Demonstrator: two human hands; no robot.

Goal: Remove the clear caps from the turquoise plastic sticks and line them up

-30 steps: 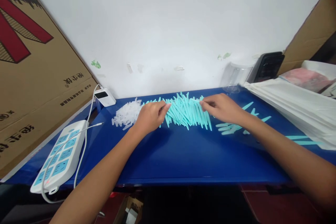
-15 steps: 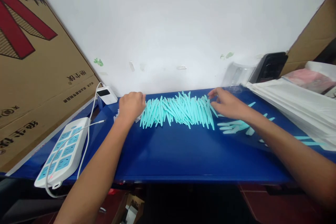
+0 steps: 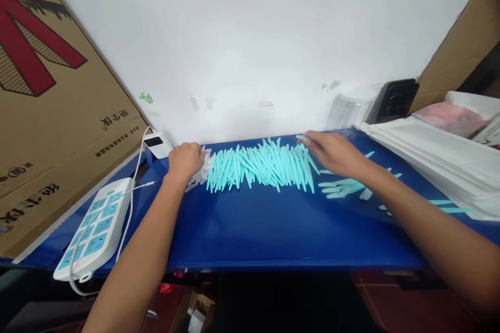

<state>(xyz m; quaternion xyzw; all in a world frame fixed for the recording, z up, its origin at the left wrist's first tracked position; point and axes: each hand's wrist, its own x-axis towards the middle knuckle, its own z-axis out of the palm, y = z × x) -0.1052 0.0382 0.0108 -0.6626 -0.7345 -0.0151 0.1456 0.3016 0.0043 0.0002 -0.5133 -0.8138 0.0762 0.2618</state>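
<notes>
A row of thin, tapered turquoise sticks (image 3: 261,166) lies heaped on the blue table (image 3: 250,229). Beside the left end of that row is a small pile of clear plastic pieces (image 3: 201,171). My left hand (image 3: 186,160) is closed over the pile's left edge; whatever its fingers hold is hidden. At the row's right end, my right hand (image 3: 332,152) pinches one turquoise stick, whose tip (image 3: 300,137) pokes out past the fingertips. More turquoise sticks (image 3: 339,187) lie loose under and beside my right forearm.
A white power strip (image 3: 94,229) with a cable and a small white device (image 3: 158,144) are on the left, beside a big cardboard box (image 3: 58,130). White bags (image 3: 437,151), a clear container (image 3: 351,112) and a black object (image 3: 396,101) stand at right. A white wall (image 3: 250,52) closes the back.
My left hand has shifted slightly left and lower, uncovering more clear pieces. My right hand's fingers, earlier parted beside the row, now close on a turquoise stick. The view has shifted a little.
</notes>
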